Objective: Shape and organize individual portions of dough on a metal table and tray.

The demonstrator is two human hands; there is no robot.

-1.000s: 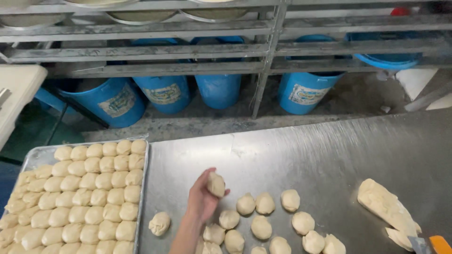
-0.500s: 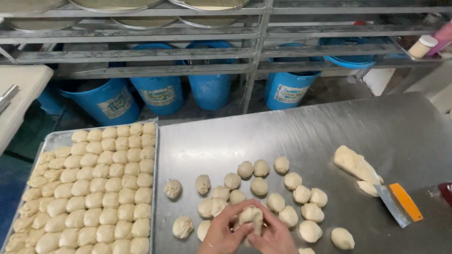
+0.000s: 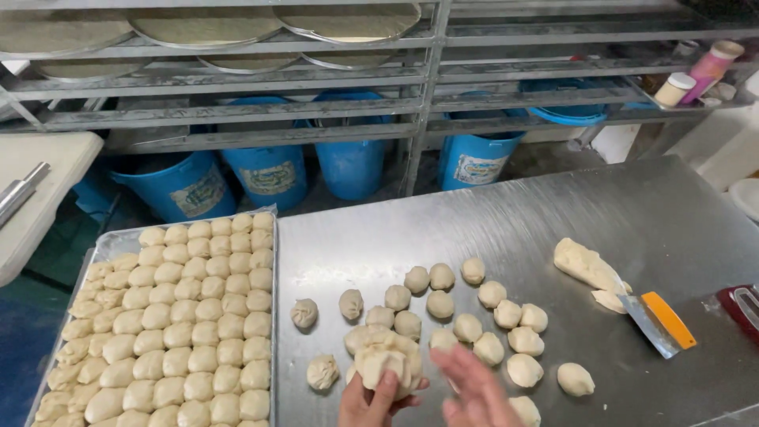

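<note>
At the steel tabletop's (image 3: 553, 213) near edge, the left hand (image 3: 371, 399) grips a pale round dough piece (image 3: 383, 364), fingers curled beneath it; the blurred right hand (image 3: 474, 391) hovers just beside, fingers spread open.

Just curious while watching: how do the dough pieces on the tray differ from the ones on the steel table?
The tray dough pieces sit packed in touching rows; the table dough pieces lie loose and spaced apart. Tray pieces fill the tray; table pieces are fewer. The left hand holds one. Both are pale and roundish.
</note>
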